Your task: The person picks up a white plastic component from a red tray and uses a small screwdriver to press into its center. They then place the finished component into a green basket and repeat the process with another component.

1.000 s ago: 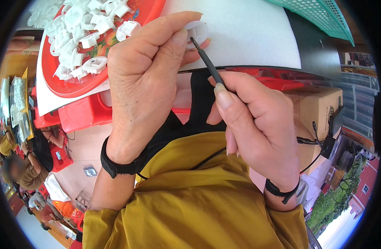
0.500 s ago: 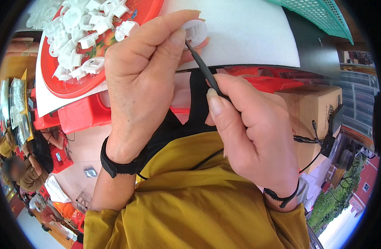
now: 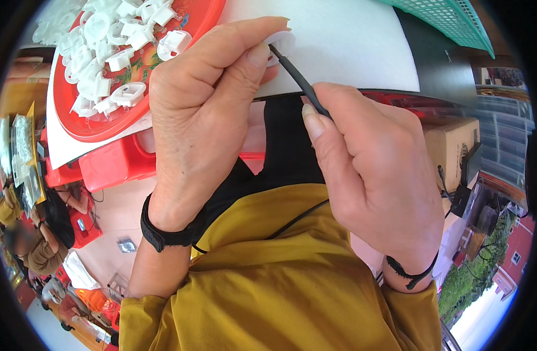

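My left hand (image 3: 213,88) is closed on a white plastic part (image 3: 282,41), gripping it between thumb and fingers above the table's front edge. Most of that part is hidden behind the fingers. In my right hand (image 3: 373,158) is a slim dark screwdriver-like tool (image 3: 300,83), pinched between thumb and forefinger. Its tip meets the white part beside my left thumb; the exact contact is hard to see. Left of my left hand lies a round red tray (image 3: 98,132) heaped with white plastic parts (image 3: 97,82) of a similar kind.
The white-covered table (image 3: 362,47) spans the top. A green mesh basket (image 3: 450,23) sits at the far right. Below the table are red stools (image 3: 119,164) and a cardboard box (image 3: 453,146). Other people (image 3: 43,245) sit at the left; a dark cable (image 3: 294,219) crosses my lap.
My right hand has moved a little to the right and down, with the tool now less steep. The white part has tilted in my left hand, showing less of its face.
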